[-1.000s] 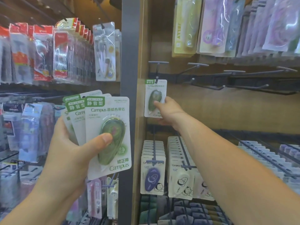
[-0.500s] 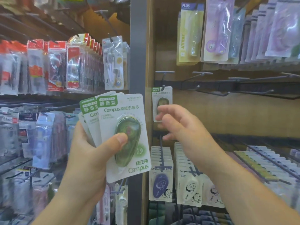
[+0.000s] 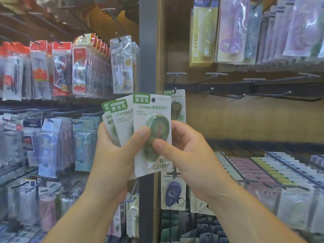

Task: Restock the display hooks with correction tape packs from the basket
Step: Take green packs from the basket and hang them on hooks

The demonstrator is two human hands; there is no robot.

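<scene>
My left hand point(image 3: 114, 155) grips a fan of three green Campus correction tape packs point(image 3: 122, 116), thumb pressed on the blister of the front pack point(image 3: 152, 109). My right hand point(image 3: 185, 155) pinches that front pack, thumb on the blister and fingers behind its right edge. One green pack hangs on the leftmost display hook point(image 3: 177, 102), partly hidden behind the fan. The hooks to its right point(image 3: 228, 95) on the black rail are bare. No basket is in view.
A grey upright post point(image 3: 148, 50) divides the shelving. Red-topped and clear packs hang at left point(image 3: 78, 67). Yellow and purple packs hang above the rail point(image 3: 233, 28). Below are rows of correction tape packs on long hooks point(image 3: 263, 172), including a blue one point(image 3: 172, 192).
My right hand left the pack it hung on the hook, drew back and down, and now pinches the front pack of the fan. The left hand raised the fan slightly rightward.
</scene>
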